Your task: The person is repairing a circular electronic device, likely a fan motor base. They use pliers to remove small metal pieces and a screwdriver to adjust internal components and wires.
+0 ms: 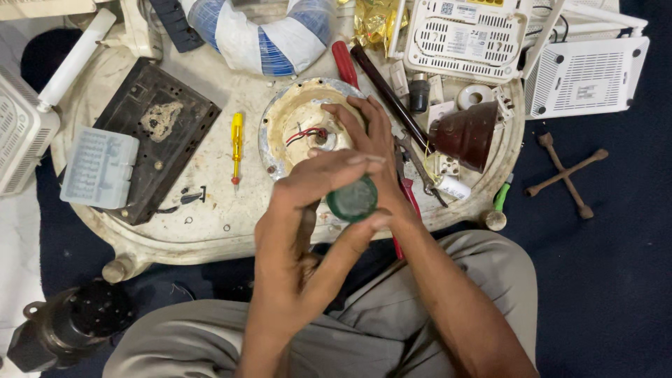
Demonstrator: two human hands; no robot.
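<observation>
Head view looks down on a round white surface; the landmark is the cream dish-shaped housing at its centre. Far left of the housing lies a pale blue plastic box on a black plate. Just left of the housing lies a yellow screwdriver. The left hand and right hand meet over the housing's near edge, fingers closed together around a round green cap, and they hide part of the housing. Right of the housing stand a dark red cone and white router boxes.
</observation>
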